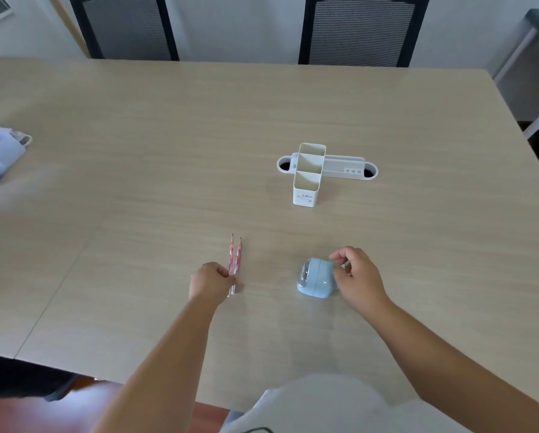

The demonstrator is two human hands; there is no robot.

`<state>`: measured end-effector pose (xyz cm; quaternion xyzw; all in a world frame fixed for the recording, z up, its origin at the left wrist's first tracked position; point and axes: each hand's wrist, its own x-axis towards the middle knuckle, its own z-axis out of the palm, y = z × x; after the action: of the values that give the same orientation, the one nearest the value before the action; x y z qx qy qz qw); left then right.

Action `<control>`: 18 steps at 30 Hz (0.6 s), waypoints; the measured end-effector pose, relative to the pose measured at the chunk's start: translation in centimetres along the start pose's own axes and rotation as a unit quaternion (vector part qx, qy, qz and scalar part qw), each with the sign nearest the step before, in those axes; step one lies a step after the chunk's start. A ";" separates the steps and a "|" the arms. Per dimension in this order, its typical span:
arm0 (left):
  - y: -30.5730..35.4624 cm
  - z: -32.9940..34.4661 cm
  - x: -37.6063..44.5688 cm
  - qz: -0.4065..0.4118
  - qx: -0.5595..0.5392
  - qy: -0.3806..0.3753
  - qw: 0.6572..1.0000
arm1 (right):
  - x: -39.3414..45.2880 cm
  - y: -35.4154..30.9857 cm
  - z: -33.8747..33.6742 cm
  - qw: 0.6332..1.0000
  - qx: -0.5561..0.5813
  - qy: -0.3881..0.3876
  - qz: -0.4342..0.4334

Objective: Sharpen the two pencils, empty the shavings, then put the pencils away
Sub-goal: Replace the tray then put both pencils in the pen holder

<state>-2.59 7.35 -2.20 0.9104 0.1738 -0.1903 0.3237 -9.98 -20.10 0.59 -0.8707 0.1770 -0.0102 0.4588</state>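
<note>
The two pink pencils are pinched side by side on the table by the left hand. The blue sharpener is gripped by the right hand. Three compartments of the white organizer are seen empty.

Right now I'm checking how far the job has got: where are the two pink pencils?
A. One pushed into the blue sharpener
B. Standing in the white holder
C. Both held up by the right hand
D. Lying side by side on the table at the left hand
D: the two pink pencils lie together on the table, the left hand gripping their near ends.
</note>
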 end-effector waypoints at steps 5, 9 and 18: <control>-0.9 -0.2 -0.4 -0.008 -0.023 -0.004 1.000 | -0.1 -0.4 0.9 0.995 -0.070 0.029 -0.065; -1.5 -1.2 -0.7 -0.019 -0.049 0.012 0.999 | -0.9 -2.3 2.1 0.964 -0.142 0.062 -0.215; -6.2 -2.6 -3.5 -0.035 -0.141 0.002 0.989 | -1.5 -6.6 11.8 0.962 -0.074 -0.143 -0.220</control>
<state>-7.75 12.89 -1.96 0.8494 0.2311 -0.1730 0.4418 -7.30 -6.78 -0.69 -0.9121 -0.0861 0.0268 0.3998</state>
